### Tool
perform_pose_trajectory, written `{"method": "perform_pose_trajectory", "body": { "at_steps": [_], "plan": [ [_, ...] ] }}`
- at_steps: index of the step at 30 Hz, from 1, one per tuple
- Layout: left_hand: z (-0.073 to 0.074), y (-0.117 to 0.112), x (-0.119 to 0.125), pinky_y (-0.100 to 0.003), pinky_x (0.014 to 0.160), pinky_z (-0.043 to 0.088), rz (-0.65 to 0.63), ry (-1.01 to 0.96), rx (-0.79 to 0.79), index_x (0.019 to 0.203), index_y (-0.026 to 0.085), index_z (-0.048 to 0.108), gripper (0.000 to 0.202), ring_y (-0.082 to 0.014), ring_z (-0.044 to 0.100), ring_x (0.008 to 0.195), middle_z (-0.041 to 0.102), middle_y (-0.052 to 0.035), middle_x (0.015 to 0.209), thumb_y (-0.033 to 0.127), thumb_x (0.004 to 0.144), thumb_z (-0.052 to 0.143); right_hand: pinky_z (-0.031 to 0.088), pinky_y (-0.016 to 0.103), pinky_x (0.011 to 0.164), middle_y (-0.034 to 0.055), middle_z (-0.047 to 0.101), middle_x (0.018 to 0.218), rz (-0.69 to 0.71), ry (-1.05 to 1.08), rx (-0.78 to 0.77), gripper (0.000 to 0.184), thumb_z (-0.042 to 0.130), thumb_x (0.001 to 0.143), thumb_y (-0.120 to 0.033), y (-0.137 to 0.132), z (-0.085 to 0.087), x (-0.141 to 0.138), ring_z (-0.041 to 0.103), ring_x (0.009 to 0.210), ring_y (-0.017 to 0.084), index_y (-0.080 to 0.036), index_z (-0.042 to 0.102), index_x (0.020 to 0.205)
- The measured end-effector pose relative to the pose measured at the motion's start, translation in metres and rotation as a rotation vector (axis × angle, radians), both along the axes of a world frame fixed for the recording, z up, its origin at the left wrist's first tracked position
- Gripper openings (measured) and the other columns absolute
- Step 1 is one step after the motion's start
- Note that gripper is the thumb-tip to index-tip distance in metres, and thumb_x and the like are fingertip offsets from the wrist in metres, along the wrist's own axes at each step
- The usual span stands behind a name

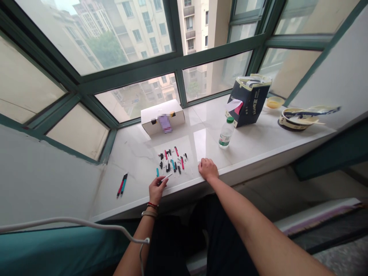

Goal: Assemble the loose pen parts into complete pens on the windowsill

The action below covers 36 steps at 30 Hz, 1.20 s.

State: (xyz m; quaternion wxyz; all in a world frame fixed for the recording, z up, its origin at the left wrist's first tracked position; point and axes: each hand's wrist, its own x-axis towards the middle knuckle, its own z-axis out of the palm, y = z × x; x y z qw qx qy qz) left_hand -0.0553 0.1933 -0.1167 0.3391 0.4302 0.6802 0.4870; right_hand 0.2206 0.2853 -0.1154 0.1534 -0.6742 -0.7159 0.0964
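My left hand (156, 188) is closed around a thin white pen part (166, 177) at the front edge of the marble windowsill (138, 153). Just beyond it lie several loose pen pieces (172, 161) in red, teal and black. My right hand (207, 168) rests to the right of that scatter, fingers curled against the sill; what they hold, if anything, is hidden. Two assembled pens (122, 184), one red and one teal, lie side by side to the left of my left hand.
A white cardboard box (162, 117) stands behind the pen pieces. A small plastic bottle (225, 133) with a green cap stands to the right, a dark paper bag (248, 100) behind it. Bowls (296, 118) sit at the far right. A white cable (86, 224) crosses the lower left.
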Motion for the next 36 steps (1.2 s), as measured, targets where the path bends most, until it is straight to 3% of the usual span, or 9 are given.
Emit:
{"method": "perform_pose_trajectory", "body": {
  "at_steps": [6,11,20,26,31,36],
  "plan": [
    [-0.007,0.002,-0.006,-0.022,0.061,0.052,0.053,-0.161,0.025,0.105,0.015,0.071,0.053,-0.0095,0.062,0.060,0.066,0.0014,0.070,0.046,0.063,0.080,0.038,0.031,0.079,0.0117,0.063,0.100,-0.002,0.017,-0.008,0.020,0.045,0.095,-0.026,0.001,-0.001,0.000,0.050,0.098,0.023,-0.017,0.062,0.100],
    [-0.010,0.004,-0.008,-0.026,0.069,0.055,0.008,-0.242,-0.022,0.106,0.014,0.072,0.053,-0.0124,0.066,0.069,0.074,-0.0057,0.086,0.044,0.064,0.081,0.038,0.031,0.078,0.0112,0.063,0.100,-0.005,0.009,0.001,0.020,0.045,0.094,-0.026,0.001,-0.001,0.000,0.051,0.097,0.024,-0.017,0.062,0.099],
    [-0.005,0.004,0.000,-0.028,0.070,0.057,-0.042,-0.177,-0.040,0.111,0.016,0.072,0.049,-0.0150,0.069,0.072,0.075,-0.0082,0.100,0.045,0.072,0.076,0.038,0.031,0.076,0.0106,0.063,0.098,-0.002,0.000,0.022,0.020,0.044,0.094,-0.026,0.000,-0.002,0.000,0.051,0.095,0.023,-0.018,0.062,0.097],
    [-0.002,0.003,0.002,-0.027,0.069,0.056,0.000,-0.191,-0.048,0.111,0.014,0.072,0.052,-0.0176,0.071,0.077,0.076,-0.0085,0.088,0.046,0.070,0.077,0.038,0.030,0.078,0.0113,0.063,0.100,0.003,-0.014,-0.001,0.020,0.044,0.095,-0.025,0.000,0.001,0.000,0.051,0.097,0.023,-0.017,0.062,0.099],
    [-0.001,0.002,0.002,-0.023,0.066,0.053,-0.002,-0.199,-0.026,0.106,0.015,0.074,0.050,-0.0148,0.069,0.075,0.075,-0.0091,0.094,0.050,0.070,0.076,0.038,0.030,0.080,0.0112,0.063,0.100,0.002,-0.029,-0.005,0.021,0.044,0.095,-0.026,0.000,0.002,0.000,0.051,0.098,0.023,-0.016,0.062,0.099],
    [-0.004,0.002,0.002,-0.019,0.058,0.047,0.088,-0.206,0.034,0.104,0.014,0.073,0.052,-0.0097,0.063,0.069,0.074,-0.0103,0.098,0.058,0.077,0.065,0.038,0.030,0.078,0.0111,0.063,0.099,0.004,-0.034,0.003,0.021,0.044,0.095,-0.026,-0.001,0.001,0.000,0.051,0.097,0.023,-0.016,0.062,0.098]
  ]
}}
